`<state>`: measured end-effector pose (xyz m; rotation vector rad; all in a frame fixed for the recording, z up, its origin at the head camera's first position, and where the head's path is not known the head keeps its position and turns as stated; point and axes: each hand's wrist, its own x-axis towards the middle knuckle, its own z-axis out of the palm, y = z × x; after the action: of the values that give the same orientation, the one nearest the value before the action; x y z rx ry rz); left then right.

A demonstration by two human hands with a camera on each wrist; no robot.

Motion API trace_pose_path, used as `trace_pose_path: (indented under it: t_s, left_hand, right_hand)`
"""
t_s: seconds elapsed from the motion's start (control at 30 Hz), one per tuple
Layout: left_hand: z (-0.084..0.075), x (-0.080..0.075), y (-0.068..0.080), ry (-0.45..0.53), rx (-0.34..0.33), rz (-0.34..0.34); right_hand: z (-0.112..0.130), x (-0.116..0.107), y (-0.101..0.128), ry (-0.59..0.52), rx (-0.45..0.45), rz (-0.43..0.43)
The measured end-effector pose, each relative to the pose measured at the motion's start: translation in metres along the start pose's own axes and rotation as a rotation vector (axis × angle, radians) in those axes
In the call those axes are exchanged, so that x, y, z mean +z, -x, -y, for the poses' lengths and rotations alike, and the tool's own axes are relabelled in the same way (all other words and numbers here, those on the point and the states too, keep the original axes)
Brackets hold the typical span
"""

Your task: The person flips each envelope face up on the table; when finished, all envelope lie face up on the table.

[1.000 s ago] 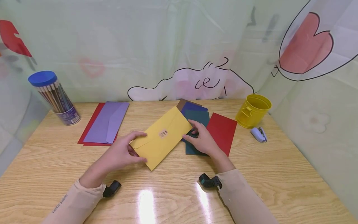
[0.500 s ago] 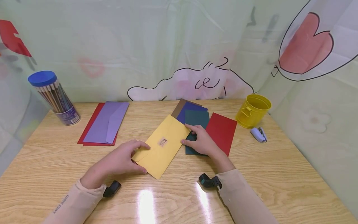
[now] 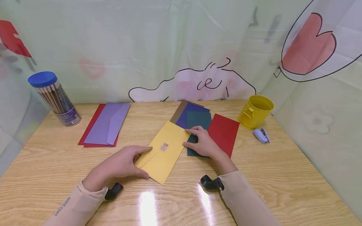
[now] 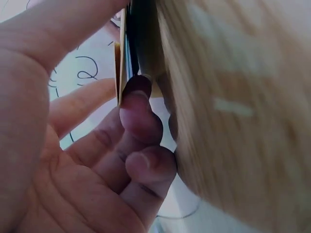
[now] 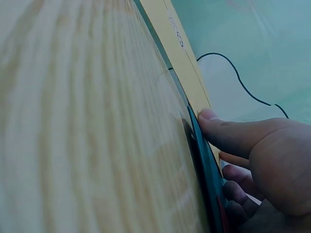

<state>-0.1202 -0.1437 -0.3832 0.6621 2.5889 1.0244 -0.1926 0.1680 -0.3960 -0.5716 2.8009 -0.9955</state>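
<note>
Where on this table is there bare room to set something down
Bare wood lies between the purple envelope and the yellow envelope, along the near edge of the table below both sleeves, and right of the stapler. It is crowded mid-table, where the left hand, right hand and fanned coloured envelopes sit.

Desk seen from above, wrists shot up close

The yellow envelope [image 3: 164,150] was shared by head view and both table-level wrist views.
</note>
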Motion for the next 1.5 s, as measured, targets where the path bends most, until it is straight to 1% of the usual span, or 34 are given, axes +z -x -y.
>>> trace_pose_path:
  t_s: [0.33,0.4,0.6,0.77,1.03,1.23,1.3,1.37,1.43,1.5]
  left_hand:
    - [-0.0001,0.0021,0.0,-0.011,-0.014,-0.001]
    - [-0.0003,0.0021,0.0001,-0.034,-0.013,-0.008]
    - [-0.0041,0.0023,0.0007,-0.122,-0.037,-0.018]
    - [-0.0066,0.0027,0.0007,-0.129,-0.05,-0.022]
    - [-0.0054,0.0034,0.0006,-0.137,-0.065,-0.029]
    - [-0.0055,0.0033,0.0004,-0.141,-0.056,-0.026]
    - [-0.0051,0.0032,0.0002,-0.131,-0.043,-0.026]
    - [-0.0041,0.0029,0.0,-0.095,-0.034,-0.029]
    - [-0.0024,0.0022,0.0002,-0.036,-0.037,-0.038]
    - [-0.0003,0.0013,0.0008,0.047,-0.055,-0.043]
  right_hand:
    - [0.0001,0.0007,0.0002,0.01,-0.004,0.005]
    - [0.0002,0.0005,0.0001,0.007,-0.003,0.006]
    - [0.0006,-0.0001,0.0,0.003,-0.002,0.007]
    - [-0.0005,0.0002,-0.0003,0.002,-0.001,0.003]
    - [-0.0015,0.0009,-0.0007,0.0,0.006,0.005]
    - [-0.0018,0.0011,-0.0008,-0.004,0.008,0.005]
    - [-0.0014,0.001,-0.0004,-0.006,0.006,0.005]
    - [-0.0006,0.0006,0.0001,-0.008,0.006,0.005]
    - [-0.0002,0.0004,0.0004,-0.01,0.004,0.005]
    - [0.0001,0.0002,0.0007,-0.011,0.004,0.005]
